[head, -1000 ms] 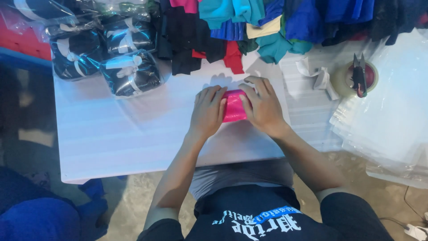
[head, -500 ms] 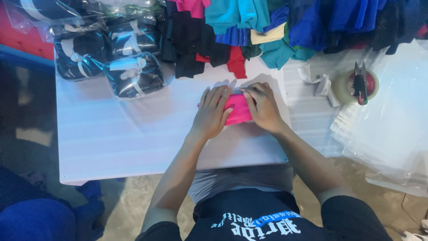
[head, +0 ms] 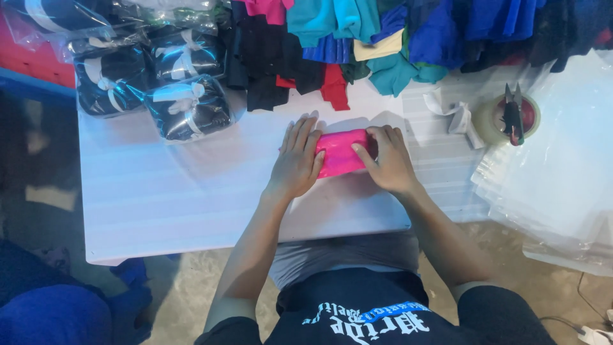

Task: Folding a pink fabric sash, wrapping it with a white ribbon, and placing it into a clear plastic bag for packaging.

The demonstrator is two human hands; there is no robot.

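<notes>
the left hand [head: 299,160] lies flat, fingers spread, pressing on the left end of a folded pink cloth [head: 341,152]. the right hand [head: 388,160] rests on the cloth's right end, fingers bent loosely over it, thumb on top. the cloth lies on the white counter [head: 191,198], near its middle. bagged dark bundles [head: 188,108] sit to the far left, a heap of coloured garments [head: 383,38] beyond, a tape roll with snips [head: 511,115] and clear bags [head: 562,179] to the right.

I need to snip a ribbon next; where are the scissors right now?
In the head view, the scissors stand in a roll of tape at the table's far right, beyond the right hand.
</notes>
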